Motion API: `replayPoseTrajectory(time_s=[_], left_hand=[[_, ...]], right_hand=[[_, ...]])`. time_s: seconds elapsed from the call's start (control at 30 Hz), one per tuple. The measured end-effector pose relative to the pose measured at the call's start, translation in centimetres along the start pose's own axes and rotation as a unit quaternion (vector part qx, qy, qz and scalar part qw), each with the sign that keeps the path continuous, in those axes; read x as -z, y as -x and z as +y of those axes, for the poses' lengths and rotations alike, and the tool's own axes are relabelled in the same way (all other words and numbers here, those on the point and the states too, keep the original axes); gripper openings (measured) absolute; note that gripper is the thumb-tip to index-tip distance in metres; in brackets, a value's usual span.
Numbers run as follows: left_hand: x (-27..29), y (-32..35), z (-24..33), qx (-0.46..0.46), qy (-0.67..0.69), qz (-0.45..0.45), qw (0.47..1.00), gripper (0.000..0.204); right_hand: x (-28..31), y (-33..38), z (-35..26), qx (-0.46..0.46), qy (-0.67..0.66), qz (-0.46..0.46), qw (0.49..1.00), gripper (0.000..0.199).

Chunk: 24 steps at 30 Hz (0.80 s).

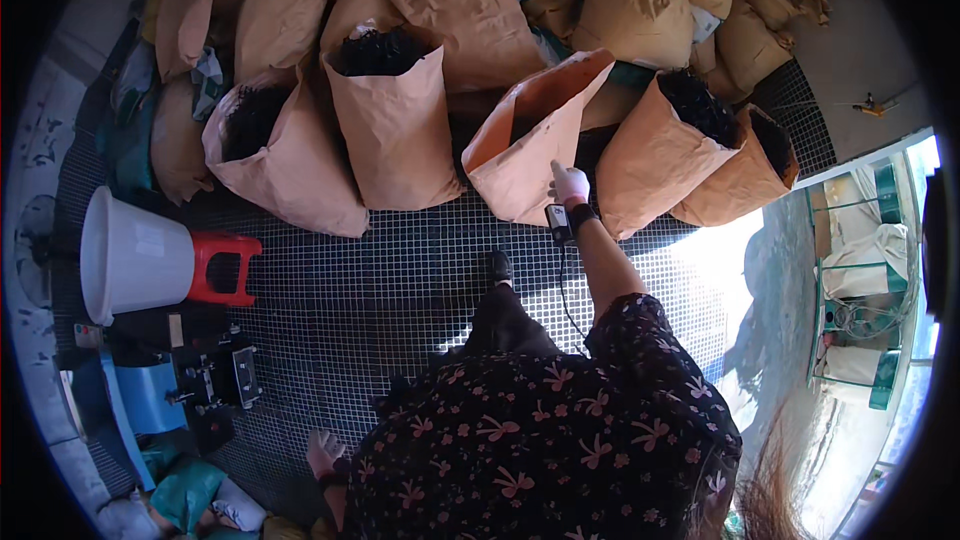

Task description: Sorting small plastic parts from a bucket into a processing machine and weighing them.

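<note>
My right hand [570, 183], in a pale glove, reaches forward to a brown paper sack [530, 180] with a wide mouth and no dark filling showing inside. At least one finger stretches out against or just before the sack's front; whether it touches I cannot tell. A dark band and a small device [559, 224] with a cable sit at that wrist. Low at my left side hangs my left hand [324, 452], fingers loosely apart and holding nothing visible. Left of the sack stands another paper sack [395, 130] filled with black strips, and to its right leans a third filled sack [655, 160].
Closed brown sacks [635, 15] are piled along the back. A white bucket [140, 255] lies against a red stool [222, 268] at the left, above a blue container [150, 400] and dark equipment [215, 380]. Dark grid matting [400, 280] covers the floor; white bundles [860, 265] lie at right.
</note>
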<state>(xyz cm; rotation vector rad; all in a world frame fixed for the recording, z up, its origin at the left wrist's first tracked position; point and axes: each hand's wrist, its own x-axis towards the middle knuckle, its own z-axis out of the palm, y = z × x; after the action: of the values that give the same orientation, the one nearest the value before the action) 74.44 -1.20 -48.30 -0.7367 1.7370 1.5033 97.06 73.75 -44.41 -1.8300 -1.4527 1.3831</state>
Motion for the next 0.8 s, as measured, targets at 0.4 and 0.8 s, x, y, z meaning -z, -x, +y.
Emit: replayPoseTrajectory(time_s=[0.4,0.8], left_hand=[[-29.5,3.4,14.8,-0.134,-0.157,-0.092,0.974,0.053],[-59.7,-2.6,23.0,-0.27,-0.393,-0.32,0.819,0.05]], right_hand=[[-1.1,-14.3,-5.1,0.012,0.278,0.053,0.959,0.044],[6.5,-9.5,5.0,-0.057,0.314,0.106,0.942,0.027]])
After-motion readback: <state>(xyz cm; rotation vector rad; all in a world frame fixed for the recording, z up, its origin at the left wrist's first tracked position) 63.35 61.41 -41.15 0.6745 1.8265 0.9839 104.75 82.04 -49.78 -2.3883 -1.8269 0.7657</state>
